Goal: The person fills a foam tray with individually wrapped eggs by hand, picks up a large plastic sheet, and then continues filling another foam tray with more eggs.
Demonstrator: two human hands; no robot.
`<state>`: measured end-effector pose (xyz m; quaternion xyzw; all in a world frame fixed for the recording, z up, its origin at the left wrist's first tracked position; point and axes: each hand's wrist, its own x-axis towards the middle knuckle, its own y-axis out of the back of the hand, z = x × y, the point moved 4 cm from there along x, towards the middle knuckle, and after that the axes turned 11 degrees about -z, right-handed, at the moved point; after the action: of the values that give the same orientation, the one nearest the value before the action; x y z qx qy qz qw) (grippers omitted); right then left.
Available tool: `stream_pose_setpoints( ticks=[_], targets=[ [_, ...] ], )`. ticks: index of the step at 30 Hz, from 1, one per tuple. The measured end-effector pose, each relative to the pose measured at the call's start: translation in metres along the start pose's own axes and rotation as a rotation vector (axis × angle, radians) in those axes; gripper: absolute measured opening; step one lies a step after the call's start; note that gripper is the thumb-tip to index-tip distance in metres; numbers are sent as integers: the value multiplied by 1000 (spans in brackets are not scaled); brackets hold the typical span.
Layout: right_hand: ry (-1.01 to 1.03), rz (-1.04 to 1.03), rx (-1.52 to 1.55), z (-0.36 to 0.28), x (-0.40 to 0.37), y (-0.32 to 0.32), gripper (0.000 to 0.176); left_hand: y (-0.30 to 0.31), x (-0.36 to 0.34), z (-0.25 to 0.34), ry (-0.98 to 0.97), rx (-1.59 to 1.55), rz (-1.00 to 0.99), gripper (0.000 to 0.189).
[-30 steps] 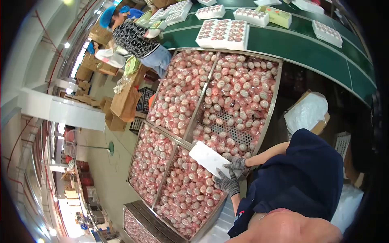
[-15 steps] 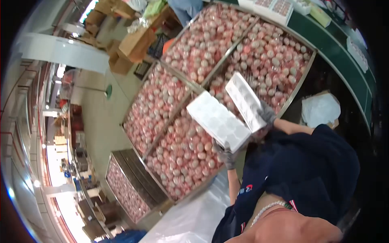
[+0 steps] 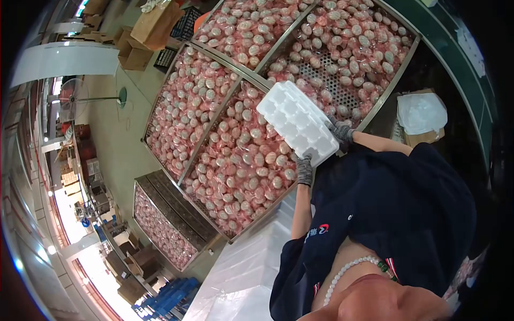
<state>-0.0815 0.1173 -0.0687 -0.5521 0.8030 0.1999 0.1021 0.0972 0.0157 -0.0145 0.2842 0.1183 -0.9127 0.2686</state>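
Far left: one standing fan (image 3: 75, 99) on the floor. Above it a few cardboard boxes (image 3: 134, 53), exact count unclear. One low metal bin (image 3: 160, 224), full of pink wrapped rounds. Next, one big metal rack (image 3: 235, 80) split into four compartments, all loaded with pink-wrapped round pieces (image 3: 235, 160), far too many to count. The perforated bottom shows bare in the upper right compartment.

Left hand (image 3: 304, 169), grey glove, fingers closed on the near edge of one white tray (image 3: 294, 120). The tray is moulded plastic with rows of empty cavities; cavity count can't be made out. It is held tilted in the air over the rack's near right part. Right hand (image 3: 339, 131), grey glove, clamped on the tray's right edge. Two gloves in all.

Dark shirt (image 3: 396, 203) carries one small red-and-white logo (image 3: 319, 231), writing unreadable. One bead necklace (image 3: 353, 267). Right of the rack: one cardboard box (image 3: 420, 138) holding white sheet material. One green belt (image 3: 460, 48) along the far right.
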Motion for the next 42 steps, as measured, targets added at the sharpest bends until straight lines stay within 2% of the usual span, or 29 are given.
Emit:
stream_pose_setpoints(
  ticks=[3, 5, 9, 11, 12, 13, 14, 15, 17, 19, 20, 21, 22, 23, 24, 25, 26, 27, 28, 31, 33, 34, 35, 37, 38, 39, 40, 41, 42],
  targets=[
    [63, -44, 3, -17, 6, 6, 46, -1, 14, -20, 62, 42, 80, 60],
    [96, -79, 12, -19, 11, 17, 45, 8, 45, -73, -63, 201, 95, 55],
    [122, -154, 221, -34, 24, 33, 52, 3, 48, -70, -84, 466, 202, 46],
    [207, 8, -394, -53, 26, 30, 63, -3, 42, -58, -57, 380, 168, 48],
    [193, 15, -381, -66, 27, 34, 63, -10, 35, -41, -42, 382, 156, 50],
    [76, -106, -399, -81, 28, 40, 70, -15, 30, -31, -28, 386, 146, 53],
    [-37, -229, -415, -85, 28, 44, 78, 0, 39, -60, 99, 362, 100, 58],
    [-42, -225, -403, -83, 28, 46, 78, -3, 37, -47, 106, 372, 94, 58],
    [7, -222, -290, -71, 30, 44, 82, -16, 28, -11, 136, -143, 129, 63],
    [-4, -206, -222, -52, 31, 44, 82, 27, 56, -84, 3, 179, 176, 71],
    [21, -219, -266, -52, 31, 49, 81, 32, 62, -101, -68, 739, 122, 57],
    [49, -233, -312, -52, 34, 55, 81, 22, 61, -98, -200, 1049, 74, 63],
    [214, -237, -294, -54, 38, 65, 75, 11, 58, -95, -359, 1412, 95, 69],
    [204, -366, -103, -46, 45, 79, 69, 0, 54, -93, -540, 1715, 176, 76],
    [193, -494, 88, -38, 54, 94, 63, 0, 46, -56, -192, 1038, 222, 71],
    [85, -250, -193, -22, 68, 118, 52, 1, 41, -44, 123, 350, 248, 67],
    [-23, 3, -466, -9, 81, 142, 41, 1, 42, -50, 112, 447, 213, 66],
    [-77, 62, -750, -1, 96, 156, 29, 2, 43, -57, 97, 544, 181, 64],
    [-130, 126, -1037, 9, 113, 172, 19, -12, 37, -26, 130, 629, 276, 60],
    [-116, 143, -1012, 59, 168, 199, 22, 3, 49, -59, 119, 649, 332, 57],
    [-238, 98, -1043, 79, 184, 196, 24, -2, 46, -48, 52, 251, 253, 58],
    [-232, 90, -1045, 74, 187, 194, 24, -16, 49, -26, 23, 415, 203, 65],
    [-282, 85, -980, 65, 182, 195, 24, -21, 47, -12, 31, 413, 209, 65],
    [-333, 77, -918, 53, 167, 189, 25, -25, 41, 4, 74, 761, 320, 75],
    [-343, 149, -666, 49, 158, 192, 29, -15, 43, -23, 79, 575, 269, 89],
    [-347, 218, -415, 50, 152, 197, 33, -12, 43, -20, 71, 569, 271, 89],
    [-297, 164, -143, 51, 147, 200, 35, -13, 45, -19, 19, 365, 126, 95],
    [-299, 174, -151, 52, 138, 202, 35, -15, 47, -17, -31, 161, -25, 102],
    [-216, 125, 648, 63, 131, 195, 32, -15, 48, -9, -38, 156, -37, 102]
  ],
)
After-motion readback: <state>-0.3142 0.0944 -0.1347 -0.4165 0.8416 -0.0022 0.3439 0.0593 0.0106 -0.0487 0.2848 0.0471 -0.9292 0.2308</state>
